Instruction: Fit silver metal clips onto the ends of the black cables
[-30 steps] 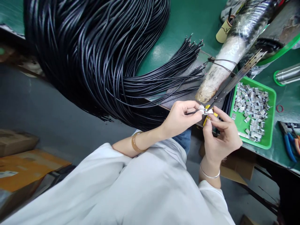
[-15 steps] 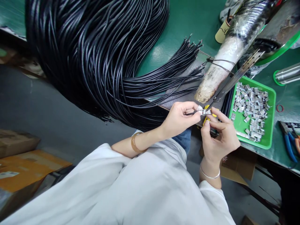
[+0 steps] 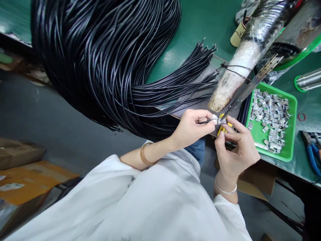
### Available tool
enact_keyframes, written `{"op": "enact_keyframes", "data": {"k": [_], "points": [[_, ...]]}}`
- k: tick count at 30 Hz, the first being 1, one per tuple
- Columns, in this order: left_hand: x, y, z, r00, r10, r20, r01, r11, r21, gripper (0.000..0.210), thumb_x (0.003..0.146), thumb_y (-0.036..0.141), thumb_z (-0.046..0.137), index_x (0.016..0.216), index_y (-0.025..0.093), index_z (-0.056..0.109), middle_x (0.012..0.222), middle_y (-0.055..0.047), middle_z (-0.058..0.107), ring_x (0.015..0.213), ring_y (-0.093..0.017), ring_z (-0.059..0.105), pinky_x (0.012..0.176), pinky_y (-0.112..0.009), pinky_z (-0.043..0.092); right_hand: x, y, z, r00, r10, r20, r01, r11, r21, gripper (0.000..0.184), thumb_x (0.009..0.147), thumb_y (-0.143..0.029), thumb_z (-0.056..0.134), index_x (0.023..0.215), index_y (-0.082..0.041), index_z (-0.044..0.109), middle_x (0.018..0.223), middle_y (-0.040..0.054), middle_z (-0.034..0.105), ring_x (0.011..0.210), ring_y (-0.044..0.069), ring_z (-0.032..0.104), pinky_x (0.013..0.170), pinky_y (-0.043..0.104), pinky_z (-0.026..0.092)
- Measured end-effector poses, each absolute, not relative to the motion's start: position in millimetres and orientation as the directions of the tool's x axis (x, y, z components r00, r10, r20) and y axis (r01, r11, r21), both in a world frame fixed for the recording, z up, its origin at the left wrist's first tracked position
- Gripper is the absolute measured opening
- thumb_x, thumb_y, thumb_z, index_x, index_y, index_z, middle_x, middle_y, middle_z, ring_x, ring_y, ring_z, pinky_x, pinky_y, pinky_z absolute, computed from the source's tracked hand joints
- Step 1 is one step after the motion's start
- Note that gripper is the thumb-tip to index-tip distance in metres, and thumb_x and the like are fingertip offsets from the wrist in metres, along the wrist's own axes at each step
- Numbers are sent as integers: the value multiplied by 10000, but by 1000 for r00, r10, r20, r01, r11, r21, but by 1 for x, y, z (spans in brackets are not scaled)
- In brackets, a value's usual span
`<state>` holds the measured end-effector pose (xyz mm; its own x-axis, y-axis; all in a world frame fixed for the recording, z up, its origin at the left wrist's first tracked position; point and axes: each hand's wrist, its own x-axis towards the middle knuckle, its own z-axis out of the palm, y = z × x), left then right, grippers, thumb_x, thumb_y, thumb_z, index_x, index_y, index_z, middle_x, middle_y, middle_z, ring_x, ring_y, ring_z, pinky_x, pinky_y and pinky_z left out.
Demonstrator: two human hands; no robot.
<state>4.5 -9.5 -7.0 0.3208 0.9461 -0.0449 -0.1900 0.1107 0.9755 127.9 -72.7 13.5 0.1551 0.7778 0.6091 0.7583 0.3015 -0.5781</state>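
Note:
My left hand (image 3: 194, 129) is closed in a pinch on a black cable (image 3: 204, 122), its end pointing right. White covers show on the fingertips. At the cable's end is a small silver metal connector (image 3: 222, 121). My right hand (image 3: 235, 144) has its fingers bent round the connector's right end; the thumb sits lower, and whether it pinches a thin wire I cannot tell. A soldering iron's pointed tip (image 3: 223, 117) comes down at the connector from the upper right. A yellow piece (image 3: 221, 128) lies behind the fingers, partly hidden.
A large bundle of black cables (image 3: 100, 60) covers the left of the green table (image 3: 198, 20). A green tray (image 3: 292, 134) of loose metal connectors stands at right, with blue-handled pliers (image 3: 313, 155) beyond it. A white wrapped tube (image 3: 233, 72) slants above the hands.
The view has shifted slightly, so tray and pliers sit a little further right. Both hands keep nearly the same position at the connector and iron tip.

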Motion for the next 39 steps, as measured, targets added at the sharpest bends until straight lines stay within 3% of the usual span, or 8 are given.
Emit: {"op": "enact_keyframes", "data": {"k": [8, 18, 25, 32, 36, 39], "points": [[-1, -9, -7, 367, 929, -38, -179, 111, 978, 138, 782, 221, 664, 789, 114, 751, 606, 9, 572, 544, -63, 448, 501, -190, 345, 131, -75, 12, 151, 780, 608, 779, 284, -559, 170, 791, -53, 696, 820, -182, 589, 1113, 69, 743, 1041, 214, 737, 785, 323, 663], [6, -8, -6, 409, 910, -67, -268, 190, 944, 84, 805, 201, 607, 792, 121, 629, 631, 28, 548, 551, -44, 454, 544, -169, 372, 133, -72, 12, 118, 767, 631, 832, 271, -485, 161, 788, -63, 713, 835, -189, 623, 1093, 57, 749, 1012, 193, 741, 701, 248, 627], [8, -9, -2, 364, 928, -83, -282, 195, 940, 126, 819, 243, 630, 793, 119, 635, 587, 47, 497, 523, -32, 398, 510, -155, 335, 133, -72, 18, 102, 777, 621, 825, 283, -489, 188, 768, -35, 726, 869, -178, 656, 1144, 80, 735, 995, 189, 740, 755, 282, 652], [6, -9, -3, 368, 926, -83, -239, 181, 954, 89, 783, 200, 641, 769, 115, 665, 661, 8, 599, 572, -49, 481, 541, -163, 381, 134, -71, 17, 107, 790, 604, 819, 274, -504, 170, 777, -50, 718, 823, -181, 620, 1089, 64, 747, 994, 190, 739, 734, 267, 637], [5, -10, -2, 356, 931, -84, -211, 167, 963, 108, 793, 220, 641, 770, 118, 667, 632, 19, 568, 550, -43, 452, 506, -155, 349, 135, -70, 17, 109, 781, 615, 838, 260, -479, 167, 778, -57, 731, 858, -183, 654, 1066, 58, 754, 956, 170, 739, 658, 216, 597], [5, -11, 1, 357, 931, -78, -217, 164, 962, 121, 796, 238, 643, 785, 121, 668, 687, 4, 602, 583, -53, 489, 534, -155, 396, 134, -71, 19, 112, 781, 615, 847, 249, -470, 174, 785, -72, 736, 900, -193, 686, 1094, 52, 746, 923, 158, 737, 671, 228, 607]]}}
